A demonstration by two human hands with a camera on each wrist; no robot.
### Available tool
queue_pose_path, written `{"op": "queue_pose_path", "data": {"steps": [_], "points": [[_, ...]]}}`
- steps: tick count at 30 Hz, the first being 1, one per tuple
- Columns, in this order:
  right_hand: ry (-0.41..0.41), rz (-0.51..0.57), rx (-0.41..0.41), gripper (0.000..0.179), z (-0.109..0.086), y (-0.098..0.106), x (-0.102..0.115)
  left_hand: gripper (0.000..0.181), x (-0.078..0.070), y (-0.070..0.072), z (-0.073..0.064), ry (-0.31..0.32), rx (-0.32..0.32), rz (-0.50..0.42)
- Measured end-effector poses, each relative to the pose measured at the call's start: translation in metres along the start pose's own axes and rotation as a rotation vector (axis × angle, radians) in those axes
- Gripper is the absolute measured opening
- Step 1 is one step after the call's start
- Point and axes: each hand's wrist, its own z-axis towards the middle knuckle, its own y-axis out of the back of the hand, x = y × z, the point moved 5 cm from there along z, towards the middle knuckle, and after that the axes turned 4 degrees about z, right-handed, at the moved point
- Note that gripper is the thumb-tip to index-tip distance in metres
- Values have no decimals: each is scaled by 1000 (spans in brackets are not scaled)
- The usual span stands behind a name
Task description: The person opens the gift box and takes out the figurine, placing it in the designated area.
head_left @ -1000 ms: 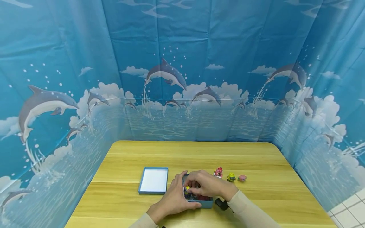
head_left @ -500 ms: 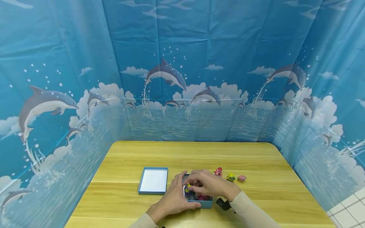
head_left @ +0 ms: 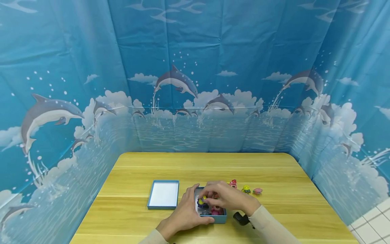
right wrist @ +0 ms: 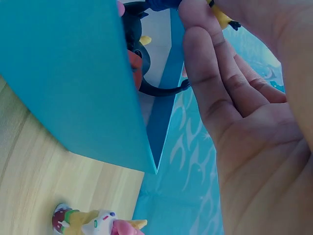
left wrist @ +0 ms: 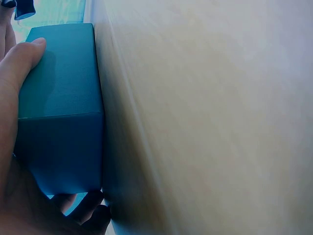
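Observation:
My left hand (head_left: pixel 186 215) grips a small open blue box (head_left: pixel 217 219), its thumb on the near wall and its fingers round the left side. The left wrist view shows that thumb (left wrist: pixel 29 56) lying on the box's smooth face. Over the box, my right hand (head_left: pixel 226 196) pinches a yellow-and-dark-blue toy figure (head_left: pixel 201 202). Part of this figure's yellow body (right wrist: pixel 222 18) shows beyond the fingers in the right wrist view. Inside the box lie a black figure (right wrist: pixel 139 61) with a thin tail and a pink toy (head_left: pixel 215 211). The right hand hides some of the contents.
Left of the box lies a blue-edged lid (head_left: pixel 164 194), white side up. To the right stand a red-and-pink figure (head_left: pixel 233 183), a yellow figure (head_left: pixel 246 189) and a pink toy (head_left: pixel 257 191). A dolphin-print curtain (head_left: pixel 182 132) surrounds the wooden table (head_left: pixel 128 176).
My right hand has shifted slightly to the right, with the yellow-and-blue figure following and showing more clearly. More of the box's inside is visible. The left hand keeps its hold on the box.

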Motion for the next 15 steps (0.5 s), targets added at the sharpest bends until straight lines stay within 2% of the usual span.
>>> {"op": "queue_pose_path", "data": {"steps": [8,15], "points": [[-33,27,-5,19,-5,3,-3,141,3,-1,1,-6,0,10],[-20,46,-19,20,-10,6,-3,142,4,-2,1,-2,-5,12]]}}
